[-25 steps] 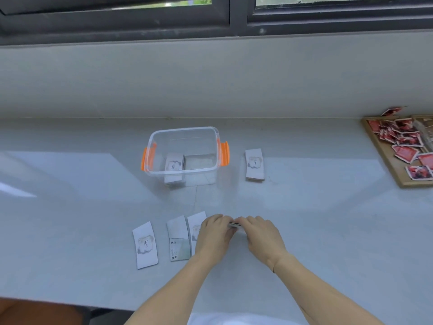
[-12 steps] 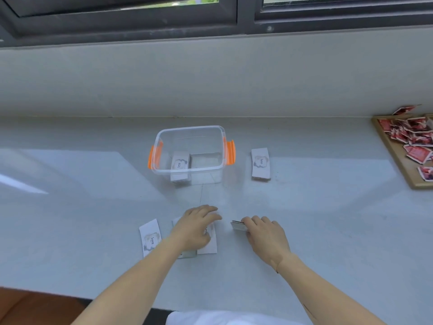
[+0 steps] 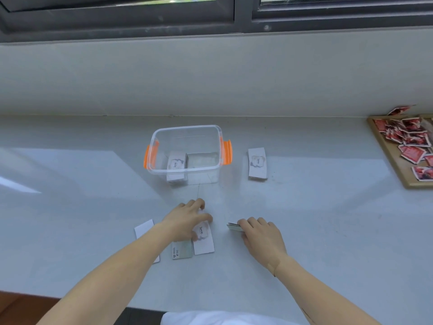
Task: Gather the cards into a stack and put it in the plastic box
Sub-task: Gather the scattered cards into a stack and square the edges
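A clear plastic box (image 3: 187, 171) with orange clips stands mid-table, and a small stack of white cards (image 3: 176, 164) lies inside at its left. Another card stack (image 3: 257, 163) lies to the right of the box. My right hand (image 3: 260, 235) holds a thin stack of cards (image 3: 234, 227) edge-on just above the table. My left hand (image 3: 187, 220) rests with spread fingers on a white "love" card (image 3: 203, 239). A greenish card (image 3: 182, 250) lies beside that one, partly under my hand. A white card (image 3: 144, 228) at the left is partly hidden by my forearm.
A wooden tray (image 3: 396, 165) with several red packets sits at the right edge. The grey wall and window sill run behind the box. The table's front edge is close to my body.
My hands have parted. The left hand moved left onto the loose cards, while the right hand stayed with the thin stack. The view shifted slightly.
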`<state>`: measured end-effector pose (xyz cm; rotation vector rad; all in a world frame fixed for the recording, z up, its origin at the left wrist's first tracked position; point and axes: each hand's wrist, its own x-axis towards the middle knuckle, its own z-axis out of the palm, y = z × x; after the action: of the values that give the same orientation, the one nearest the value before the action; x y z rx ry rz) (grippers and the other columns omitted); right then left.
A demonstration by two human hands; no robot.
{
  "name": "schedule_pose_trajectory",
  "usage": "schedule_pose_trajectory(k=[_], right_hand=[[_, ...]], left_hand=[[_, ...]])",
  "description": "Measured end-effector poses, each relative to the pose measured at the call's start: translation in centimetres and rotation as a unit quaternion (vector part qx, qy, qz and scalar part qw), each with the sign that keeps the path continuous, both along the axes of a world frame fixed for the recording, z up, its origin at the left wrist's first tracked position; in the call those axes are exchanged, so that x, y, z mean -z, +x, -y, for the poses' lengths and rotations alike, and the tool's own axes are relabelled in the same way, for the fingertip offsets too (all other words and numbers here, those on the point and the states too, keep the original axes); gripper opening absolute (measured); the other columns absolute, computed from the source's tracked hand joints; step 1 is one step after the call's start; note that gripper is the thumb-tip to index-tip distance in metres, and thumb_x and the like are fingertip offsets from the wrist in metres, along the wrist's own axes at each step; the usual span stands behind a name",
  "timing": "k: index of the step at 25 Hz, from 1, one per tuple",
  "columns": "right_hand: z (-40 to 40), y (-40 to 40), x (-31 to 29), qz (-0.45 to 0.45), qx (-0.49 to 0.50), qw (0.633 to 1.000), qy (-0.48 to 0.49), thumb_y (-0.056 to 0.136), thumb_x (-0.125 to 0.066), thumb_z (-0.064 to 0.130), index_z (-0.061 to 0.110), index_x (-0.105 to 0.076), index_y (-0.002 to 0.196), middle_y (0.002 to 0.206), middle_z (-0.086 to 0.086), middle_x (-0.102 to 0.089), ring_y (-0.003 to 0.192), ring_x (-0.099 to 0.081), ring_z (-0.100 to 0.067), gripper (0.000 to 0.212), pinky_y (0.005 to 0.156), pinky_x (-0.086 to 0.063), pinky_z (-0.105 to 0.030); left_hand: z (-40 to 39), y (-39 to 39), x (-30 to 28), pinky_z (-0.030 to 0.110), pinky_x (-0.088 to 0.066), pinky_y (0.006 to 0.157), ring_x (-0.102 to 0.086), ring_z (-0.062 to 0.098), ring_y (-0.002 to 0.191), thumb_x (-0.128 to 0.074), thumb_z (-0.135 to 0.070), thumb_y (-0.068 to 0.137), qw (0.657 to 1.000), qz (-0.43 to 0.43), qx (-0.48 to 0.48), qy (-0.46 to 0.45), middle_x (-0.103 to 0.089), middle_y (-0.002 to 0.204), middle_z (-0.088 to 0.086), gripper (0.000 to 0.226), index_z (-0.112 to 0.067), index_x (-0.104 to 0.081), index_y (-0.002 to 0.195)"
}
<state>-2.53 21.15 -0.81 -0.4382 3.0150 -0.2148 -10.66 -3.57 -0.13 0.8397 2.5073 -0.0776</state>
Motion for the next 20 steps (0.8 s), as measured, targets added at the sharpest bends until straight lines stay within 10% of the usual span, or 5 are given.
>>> schedule_pose_trajectory(k=[4,11,20], right_hand=[[-0.1,-0.1,0.2,-0.02,0.005,1.0,-0.003,0.067,-0.082,0.019,0.02,-0.066,0.09,0.071,0.003,-0.064,0.059,-0.058,-0.025,0.028,0.047,-0.044,-0.032],[0.0,0.2,0.9,-0.032,0.027,0.998,-0.036,0.07,-0.078,0.027,0.014,-0.052,0.133,0.115,0.0,-0.066,0.098,-0.065,-0.024,0.07,0.065,-0.056,-0.034],[0.4,0.3,1.4,-0.025,0.039,0.999,-0.021,0.077,-0.075,0.031,0.013,-0.042,0.141,0.134,-0.008,-0.056,0.127,-0.049,-0.035,0.074,0.102,-0.046,-0.048]], left_hand=[[0.3,-0.4,-0.4,0.033,-0.043,0.068,-0.047,0.023,0.103,-0.072,-0.029,0.079,0.989,0.009,-0.102,0.103,-0.036,0.118,0.0,0.028,-0.033,-0.056,0.101],[-0.1,-0.2,-0.8,0.033,-0.044,0.07,-0.047,0.024,0.102,-0.054,-0.014,0.095,0.927,-0.107,-0.26,0.249,-0.057,0.109,-0.001,0.015,-0.022,-0.065,0.101],[-7.3,4.5,0.3,0.027,-0.044,0.098,-0.059,0.014,0.108,-0.044,0.004,0.089,0.872,0.136,-0.268,0.387,-0.066,0.111,-0.001,0.043,-0.024,-0.07,0.107]])
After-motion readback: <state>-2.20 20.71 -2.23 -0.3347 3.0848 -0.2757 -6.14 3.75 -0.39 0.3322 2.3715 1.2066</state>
